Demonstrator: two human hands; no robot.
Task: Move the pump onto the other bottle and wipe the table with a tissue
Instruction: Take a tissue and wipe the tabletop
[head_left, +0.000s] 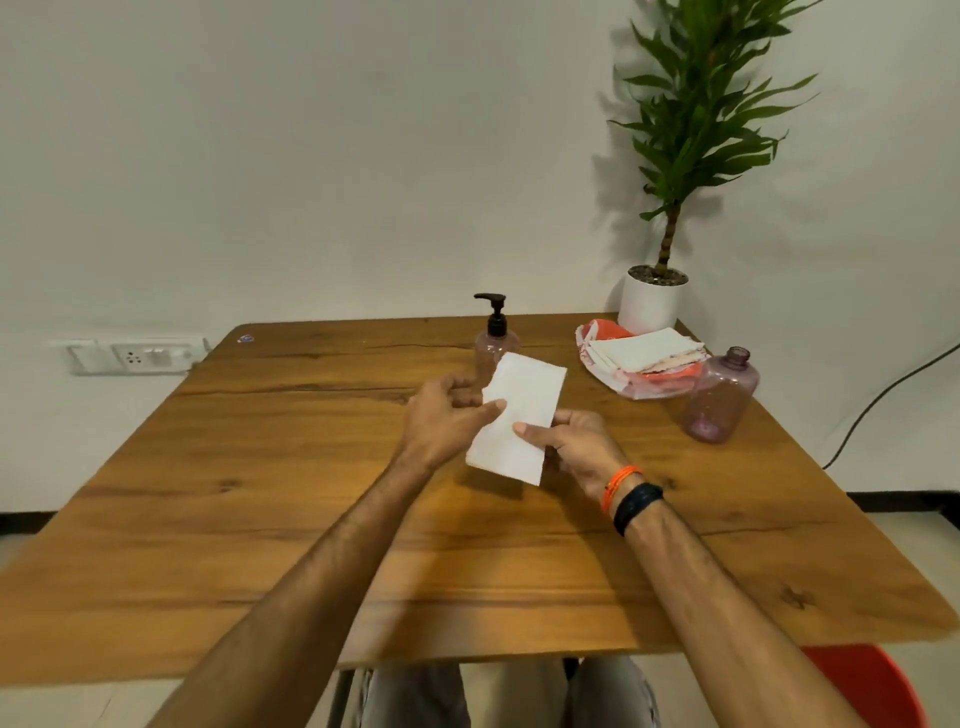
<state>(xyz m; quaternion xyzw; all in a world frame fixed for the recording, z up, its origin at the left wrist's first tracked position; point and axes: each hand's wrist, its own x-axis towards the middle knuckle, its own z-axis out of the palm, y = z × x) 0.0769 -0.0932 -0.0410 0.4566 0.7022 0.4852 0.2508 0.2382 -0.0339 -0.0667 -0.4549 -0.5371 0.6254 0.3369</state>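
Two hands, left hand (451, 415) and right hand (571, 441), fingers grasping a folded tissue (514, 415) above the counter (260, 467), pump bottle (496, 338) just beyond.

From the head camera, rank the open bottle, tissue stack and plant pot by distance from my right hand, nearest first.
From the right hand:
1. Open bottle, to its right, pump missing.
2. Tissue stack, beyond, toward the far right.
3. Plant pot, at the far right corner.

A white folded tissue (514, 418) is held flat above the table (291, 519). The black pump (492, 312) is seated upright on one pink bottle (493, 353); the other bottle (719, 397) is left open, far right.
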